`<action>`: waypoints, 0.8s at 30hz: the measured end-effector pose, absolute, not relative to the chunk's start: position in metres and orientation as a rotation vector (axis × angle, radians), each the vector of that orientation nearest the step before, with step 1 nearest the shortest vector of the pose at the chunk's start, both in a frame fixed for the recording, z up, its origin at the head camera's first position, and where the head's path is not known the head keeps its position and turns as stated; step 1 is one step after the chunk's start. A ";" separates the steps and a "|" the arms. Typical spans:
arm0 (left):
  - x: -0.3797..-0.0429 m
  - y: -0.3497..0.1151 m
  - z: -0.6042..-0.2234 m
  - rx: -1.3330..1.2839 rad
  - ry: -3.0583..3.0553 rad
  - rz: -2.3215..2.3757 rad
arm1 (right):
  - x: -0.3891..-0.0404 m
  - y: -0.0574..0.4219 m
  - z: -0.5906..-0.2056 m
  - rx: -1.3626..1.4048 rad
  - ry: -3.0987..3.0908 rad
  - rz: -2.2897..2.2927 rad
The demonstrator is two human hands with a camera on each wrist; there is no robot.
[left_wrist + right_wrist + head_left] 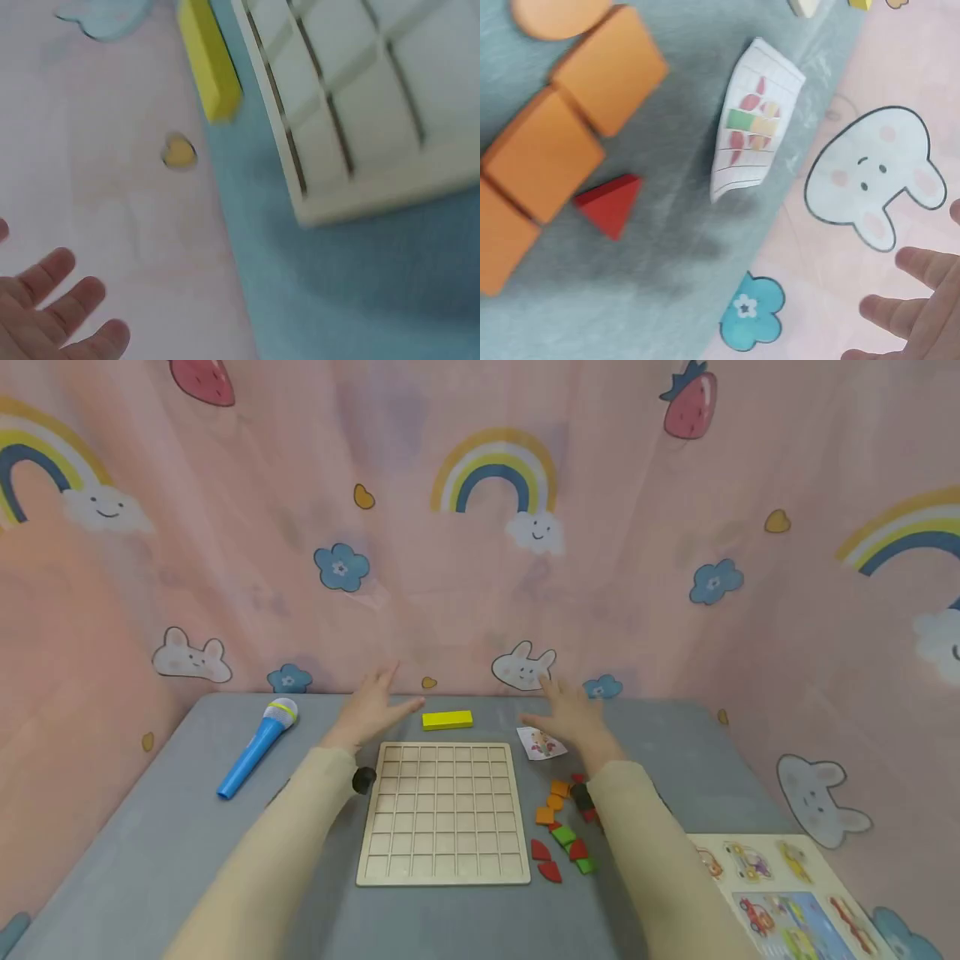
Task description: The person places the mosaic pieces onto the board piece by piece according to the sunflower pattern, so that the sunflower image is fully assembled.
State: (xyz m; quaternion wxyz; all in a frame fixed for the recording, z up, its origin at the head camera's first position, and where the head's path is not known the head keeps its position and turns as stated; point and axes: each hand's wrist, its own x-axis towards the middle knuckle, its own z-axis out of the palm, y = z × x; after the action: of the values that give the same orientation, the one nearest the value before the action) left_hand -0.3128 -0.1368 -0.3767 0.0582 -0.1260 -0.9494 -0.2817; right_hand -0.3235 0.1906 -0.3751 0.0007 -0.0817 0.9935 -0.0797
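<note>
Both hands are raised over the far part of the grey table, fingers spread, holding nothing. My left hand [372, 712] hovers beyond the far left corner of a wooden grid board [444, 814], left of a yellow block [447, 720]. Near my right hand [572, 720] lies a small picture card [542, 743] with a coloured pattern; its edges curl up in the right wrist view. Orange pieces [544, 816], green pieces [563, 835] and red pieces [550, 871] are scattered right of the board, partly hidden by the right wrist. A red triangle [611, 204] lies beside orange squares in the right wrist view.
A blue toy microphone [255, 752] lies on the left of the table. At the right front is a picture puzzle board [795, 860], partly covered by the right sleeve. A pink patterned curtain [420, 610] hangs right behind the table's far edge.
</note>
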 end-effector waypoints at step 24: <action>-0.193 -0.169 -0.442 -0.204 -2.986 -1.417 | -0.298 0.228 -0.403 -0.179 2.878 -0.490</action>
State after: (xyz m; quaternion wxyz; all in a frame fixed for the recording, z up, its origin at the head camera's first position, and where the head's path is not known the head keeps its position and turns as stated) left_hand -0.1929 -0.1686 -0.4421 -0.0850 -0.0613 -0.8984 -0.4264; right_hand -0.2983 0.2281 -0.4032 0.1082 -0.0609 0.9782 -0.1666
